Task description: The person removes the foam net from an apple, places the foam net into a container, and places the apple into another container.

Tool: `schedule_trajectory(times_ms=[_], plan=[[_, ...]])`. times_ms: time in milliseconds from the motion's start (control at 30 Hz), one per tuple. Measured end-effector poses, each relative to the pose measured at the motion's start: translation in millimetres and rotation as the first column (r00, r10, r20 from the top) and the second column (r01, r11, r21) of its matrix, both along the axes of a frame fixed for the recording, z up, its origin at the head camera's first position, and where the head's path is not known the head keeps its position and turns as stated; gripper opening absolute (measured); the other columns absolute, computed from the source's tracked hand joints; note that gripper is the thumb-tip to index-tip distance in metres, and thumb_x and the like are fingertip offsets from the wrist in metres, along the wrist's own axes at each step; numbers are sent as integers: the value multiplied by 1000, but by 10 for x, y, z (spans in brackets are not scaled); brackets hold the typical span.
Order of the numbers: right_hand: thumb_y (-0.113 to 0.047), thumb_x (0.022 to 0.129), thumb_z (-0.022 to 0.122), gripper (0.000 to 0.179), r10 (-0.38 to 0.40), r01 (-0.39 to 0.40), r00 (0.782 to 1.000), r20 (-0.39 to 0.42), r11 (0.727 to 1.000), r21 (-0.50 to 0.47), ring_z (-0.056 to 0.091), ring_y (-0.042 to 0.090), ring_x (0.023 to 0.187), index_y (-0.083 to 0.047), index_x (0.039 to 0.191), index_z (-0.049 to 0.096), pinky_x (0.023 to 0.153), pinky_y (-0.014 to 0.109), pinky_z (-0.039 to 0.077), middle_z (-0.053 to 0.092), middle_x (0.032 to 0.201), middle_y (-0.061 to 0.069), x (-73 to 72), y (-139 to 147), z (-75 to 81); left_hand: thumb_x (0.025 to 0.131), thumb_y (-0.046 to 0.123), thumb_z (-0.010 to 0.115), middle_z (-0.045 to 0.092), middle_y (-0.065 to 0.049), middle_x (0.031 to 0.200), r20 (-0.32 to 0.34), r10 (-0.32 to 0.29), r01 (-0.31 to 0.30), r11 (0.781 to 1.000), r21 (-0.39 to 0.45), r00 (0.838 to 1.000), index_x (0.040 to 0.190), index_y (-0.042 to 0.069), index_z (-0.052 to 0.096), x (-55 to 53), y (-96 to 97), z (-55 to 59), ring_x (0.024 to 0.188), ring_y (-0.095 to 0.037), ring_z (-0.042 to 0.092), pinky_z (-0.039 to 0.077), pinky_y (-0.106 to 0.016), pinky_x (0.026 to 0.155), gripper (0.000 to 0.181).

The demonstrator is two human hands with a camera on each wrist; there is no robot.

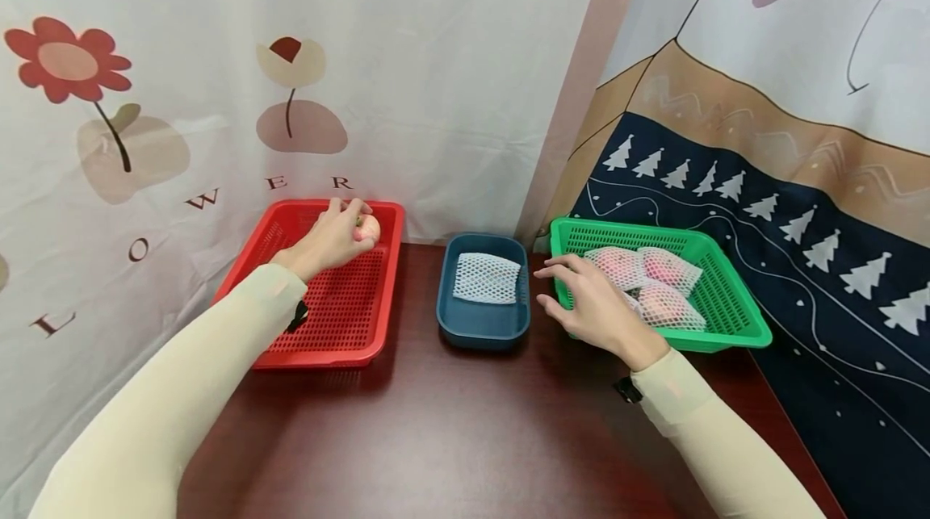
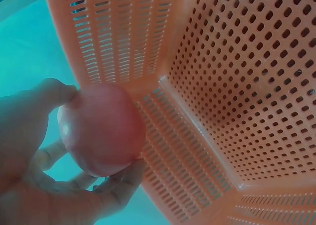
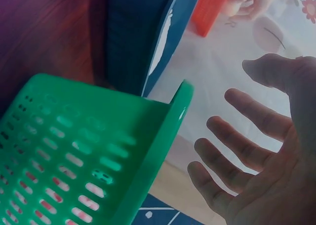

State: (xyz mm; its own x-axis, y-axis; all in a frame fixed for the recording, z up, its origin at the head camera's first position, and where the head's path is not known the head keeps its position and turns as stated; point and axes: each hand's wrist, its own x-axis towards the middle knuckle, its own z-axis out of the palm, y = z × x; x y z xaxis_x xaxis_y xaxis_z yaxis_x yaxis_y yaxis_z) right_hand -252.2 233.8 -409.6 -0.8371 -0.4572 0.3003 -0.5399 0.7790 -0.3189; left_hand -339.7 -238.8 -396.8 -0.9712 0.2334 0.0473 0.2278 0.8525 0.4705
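Fruit [image 1: 368, 229]: at the far end of the red basket [image 1: 327, 321], held by its sides, probably to stop it slipping.
Left hand [image 1: 330, 236]: clamped on the fruit, well apart from the right.
White net [image 1: 487, 278]: flat in the blue tray [image 1: 484, 327], between both baskets, perhaps for easy reach.
Right hand [image 1: 592, 305]: fingers spread, gripping nothing, beside the green basket [image 1: 741, 309].
Netted fruits [image 1: 664, 305]: grouped in the green basket, likely sleeved against bruising.

Across a glossy, dark reddish-brown table [image 1: 465, 422] I see three containers in a row: a red perforated basket [image 1: 393, 285], a small blue bin [image 1: 483, 335] in the middle, a green perforated basket [image 1: 732, 301].
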Motion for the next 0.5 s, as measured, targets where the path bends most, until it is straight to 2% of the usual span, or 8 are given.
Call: schedule_trajectory(times_ms=[233, 367, 500], plan=[[-26, 107, 86, 40, -16, 16, 1000, -20, 1000, 2, 69, 43, 143, -10, 143, 81, 123, 67, 57, 73, 152, 19, -10, 82, -30, 110, 22, 71, 45, -34, 156, 26, 6, -6, 1000, -19, 1000, 165, 4, 45, -83, 22, -54, 129, -53, 56, 59, -67, 107, 63], [-26, 107, 86, 39, -32, 32, 999, -8, 999, -10, 68, 44, 145, -10, 143, 81, 123, 67, 58, 72, 154, 19, -11, 142, -21, 111, 21, 71, 46, -35, 155, 54, 8, -6, 999, -36, 998, 166, 3, 46, -130, 34, -107, 128, -51, 56, 58, -64, 103, 63], [-24, 108, 85, 39, -44, 44, 999, 7, 999, -10, 67, 45, 147, -9, 143, 81, 122, 68, 58, 71, 155, 20, -1, 207, -24, 111, 21, 70, 46, -35, 154, 76, 18, -14, 998, -57, 997, 165, 2, 45, -190, 58, -173, 130, -53, 54, 57, -67, 106, 62]])
